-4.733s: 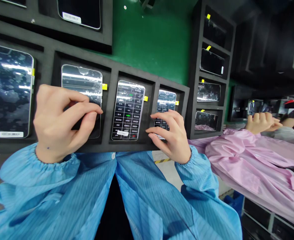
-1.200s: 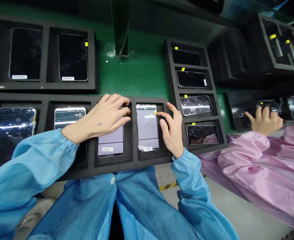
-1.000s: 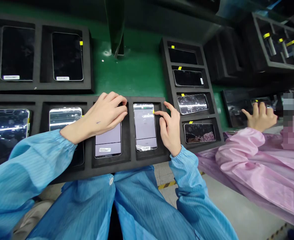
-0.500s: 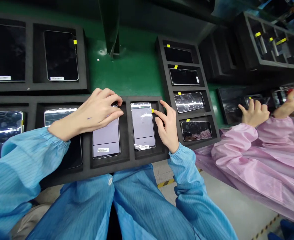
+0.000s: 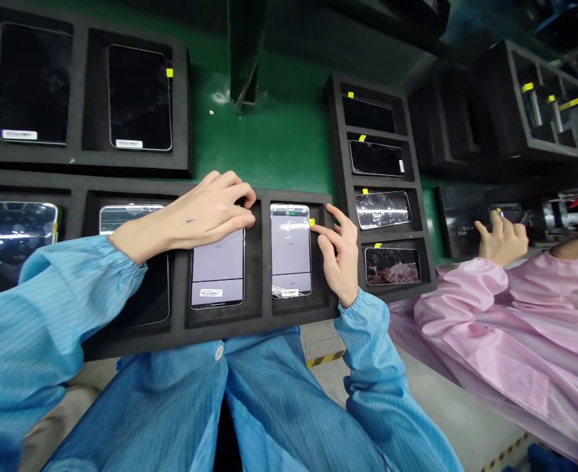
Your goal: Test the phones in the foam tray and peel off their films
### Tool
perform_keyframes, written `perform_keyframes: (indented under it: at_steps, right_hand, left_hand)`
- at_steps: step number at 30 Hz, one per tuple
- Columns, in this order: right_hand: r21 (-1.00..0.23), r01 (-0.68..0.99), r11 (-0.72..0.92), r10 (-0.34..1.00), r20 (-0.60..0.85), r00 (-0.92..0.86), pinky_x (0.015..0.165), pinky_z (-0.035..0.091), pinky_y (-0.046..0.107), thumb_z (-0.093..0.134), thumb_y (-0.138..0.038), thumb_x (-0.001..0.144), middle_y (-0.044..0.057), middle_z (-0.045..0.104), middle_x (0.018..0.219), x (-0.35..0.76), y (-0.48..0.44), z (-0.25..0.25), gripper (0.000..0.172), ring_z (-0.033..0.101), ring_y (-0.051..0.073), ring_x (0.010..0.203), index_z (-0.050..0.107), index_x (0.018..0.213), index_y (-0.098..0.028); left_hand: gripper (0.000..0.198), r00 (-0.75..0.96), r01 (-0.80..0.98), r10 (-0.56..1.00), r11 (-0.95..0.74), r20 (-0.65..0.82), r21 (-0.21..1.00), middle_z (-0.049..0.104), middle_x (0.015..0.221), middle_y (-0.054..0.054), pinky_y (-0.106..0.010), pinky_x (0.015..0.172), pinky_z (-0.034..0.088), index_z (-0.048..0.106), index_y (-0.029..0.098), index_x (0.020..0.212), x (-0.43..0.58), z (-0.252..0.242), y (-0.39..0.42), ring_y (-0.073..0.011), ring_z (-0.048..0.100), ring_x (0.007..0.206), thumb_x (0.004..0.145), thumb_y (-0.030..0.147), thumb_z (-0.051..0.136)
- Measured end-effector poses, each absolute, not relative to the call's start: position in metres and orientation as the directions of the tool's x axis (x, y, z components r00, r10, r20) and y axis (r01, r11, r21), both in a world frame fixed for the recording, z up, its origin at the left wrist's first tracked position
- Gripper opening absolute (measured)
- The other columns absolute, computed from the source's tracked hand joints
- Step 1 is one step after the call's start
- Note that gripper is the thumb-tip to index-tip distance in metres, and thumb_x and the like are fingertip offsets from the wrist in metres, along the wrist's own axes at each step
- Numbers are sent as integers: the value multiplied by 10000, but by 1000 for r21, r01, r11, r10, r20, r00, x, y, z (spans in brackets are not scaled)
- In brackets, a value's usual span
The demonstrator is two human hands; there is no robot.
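Observation:
My left hand (image 5: 208, 208) reaches across the black foam tray (image 5: 136, 337) with its fingers bent over the upper right edge of a lit smartphone (image 5: 219, 267). The hand hides the top of that phone, and its fingertips are partly hidden. My right hand (image 5: 339, 252) is beside a second lit smartphone (image 5: 290, 252) in the rightmost slot. Its index finger touches or nearly touches the yellow tab (image 5: 312, 222) at that phone's right side, thumb apart. Both screens are pale with a dark line low down and a white label. My left forearm partly covers a dark smartphone (image 5: 144, 298).
Another foam tray (image 5: 183, 118) with dark phones lies behind on the left. A tray (image 5: 335, 131) of several phones with yellow tabs stands to the right. Farther right are a co-worker's hand (image 5: 504, 237) and pink sleeves, below a raised divided tray (image 5: 529, 141). A dark post (image 5: 244, 52) rises behind.
The view has shifted slightly, so the trays sit farther right. My hands keep nearly the same places at the two lit phones. The co-worker's farther hand has moved right, towards the picture's edge.

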State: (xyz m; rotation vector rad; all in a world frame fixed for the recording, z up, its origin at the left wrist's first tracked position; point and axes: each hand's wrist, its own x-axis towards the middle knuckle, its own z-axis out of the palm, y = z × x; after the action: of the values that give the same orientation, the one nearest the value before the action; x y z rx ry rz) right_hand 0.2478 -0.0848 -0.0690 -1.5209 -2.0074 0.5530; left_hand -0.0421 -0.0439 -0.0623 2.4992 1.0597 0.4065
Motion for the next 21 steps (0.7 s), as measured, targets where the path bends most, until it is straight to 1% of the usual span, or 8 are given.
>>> perform_keyframes:
  at_steps: [6, 12, 17, 21]
  right_hand:
    - [-617, 724, 307, 952, 208, -226, 1106, 406, 498, 487, -299, 958, 45, 503, 1423, 252, -84, -74, 249, 420, 241, 1361, 723, 1030, -266]
    - [-631, 698, 337, 942, 226, -250, 1115, 392, 508, 514, -295, 956, 55, 516, 1406, 253, -84, -77, 234, 427, 245, 1345, 713, 1076, -269]
    - [-629, 706, 326, 944, 254, -210, 1081, 434, 504, 544, -240, 931, 51, 523, 1414, 250, -86, -77, 218, 431, 249, 1338, 732, 1036, -270]
    - [-620, 715, 323, 944, 267, -195, 1065, 453, 498, 555, -205, 911, 52, 533, 1408, 250, -89, -77, 220, 441, 249, 1329, 747, 999, -265]
  left_hand:
    - [508, 691, 610, 716, -653, 103, 449, 601, 1080, -42, -401, 859, 342, 677, 241, 887, -40, -60, -44, -214, 459, 998, 988, 492, 247]
    - [528, 698, 593, 707, -657, 109, 465, 602, 1112, -44, -406, 871, 333, 697, 239, 863, -43, -64, -42, -228, 466, 1025, 978, 522, 266]
    - [488, 686, 601, 720, -643, 107, 475, 590, 1143, -53, -424, 894, 336, 699, 235, 884, -46, -63, -44, -242, 463, 1041, 971, 497, 297]
    - [491, 709, 584, 699, -656, 93, 479, 578, 1156, -56, -420, 877, 330, 708, 242, 877, -45, -61, -49, -248, 464, 1041, 964, 502, 300]
